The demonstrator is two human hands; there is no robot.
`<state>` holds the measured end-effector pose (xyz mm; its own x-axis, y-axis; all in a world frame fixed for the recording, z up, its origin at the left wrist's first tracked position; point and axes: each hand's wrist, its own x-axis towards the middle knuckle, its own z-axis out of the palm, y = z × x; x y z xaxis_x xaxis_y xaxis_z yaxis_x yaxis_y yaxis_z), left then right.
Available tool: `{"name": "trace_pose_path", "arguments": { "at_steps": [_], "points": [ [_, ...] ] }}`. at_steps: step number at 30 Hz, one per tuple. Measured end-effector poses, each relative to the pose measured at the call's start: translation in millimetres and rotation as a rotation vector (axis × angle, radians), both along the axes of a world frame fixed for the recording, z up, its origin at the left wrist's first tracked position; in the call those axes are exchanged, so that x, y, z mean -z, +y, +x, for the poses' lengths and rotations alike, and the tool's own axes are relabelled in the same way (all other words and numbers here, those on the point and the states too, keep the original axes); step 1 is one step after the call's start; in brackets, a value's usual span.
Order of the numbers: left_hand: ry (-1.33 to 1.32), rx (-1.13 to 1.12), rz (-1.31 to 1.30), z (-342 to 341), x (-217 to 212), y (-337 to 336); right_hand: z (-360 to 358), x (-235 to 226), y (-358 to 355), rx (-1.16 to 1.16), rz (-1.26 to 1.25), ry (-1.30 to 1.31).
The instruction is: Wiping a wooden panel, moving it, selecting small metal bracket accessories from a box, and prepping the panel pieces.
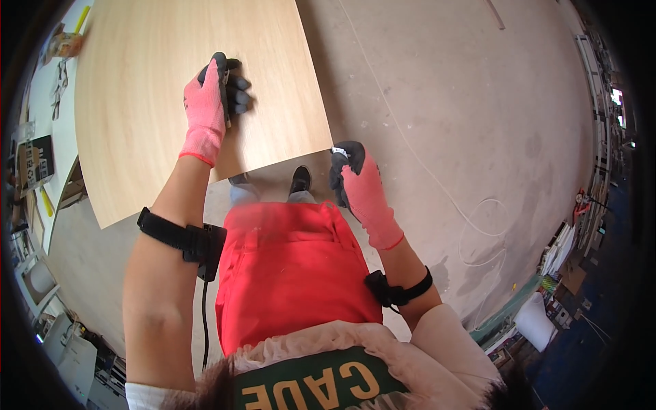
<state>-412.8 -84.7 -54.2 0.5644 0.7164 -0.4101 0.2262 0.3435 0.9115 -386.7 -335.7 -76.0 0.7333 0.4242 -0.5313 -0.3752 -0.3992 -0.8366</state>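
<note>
A pale wood-grain board (147, 130) lies in front of me. My left hand (213, 106), in a pink glove with dark grey fingers, is over the board. Its fingers are curled around a slim dark object with a light edge (228, 117), mostly hidden by the glove, so its kind is unclear. At the board's near right corner is my right hand (359, 188), gloved the same way. It is closed, and a small white and silver object (339, 152) pokes out between thumb and fingers, right by the corner. Most of that object is covered.
A white table (65, 130) with tools and a dark box (35, 162) stands at the left. A thin pale cord (410, 147) runs over the concrete floor (478, 116) and loops at the right. Materials line the right wall. My shoe (301, 179) shows below the board.
</note>
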Motion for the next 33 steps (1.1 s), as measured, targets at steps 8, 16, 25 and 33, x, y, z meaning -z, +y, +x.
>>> {"name": "trace_pose_path", "arguments": {
  "at_steps": [8, 16, 25, 33],
  "points": [
    [-0.01, 0.01, -0.02, -3, 4, 5, 5, -26, 1, 0.08, 0.147, 0.295],
    [-0.016, 0.017, -0.02, -2, 3, 3, 24, -33, 4, 0.037, 0.184, 0.459],
    [-0.027, 0.002, -0.026, -1, 0, 1, 25, -36, 5, -0.006, 0.127, 0.443],
    [-0.024, 0.012, -0.026, -1, 2, 0, 16, -33, 9, 0.026, 0.055, 0.295]
  ]
}}
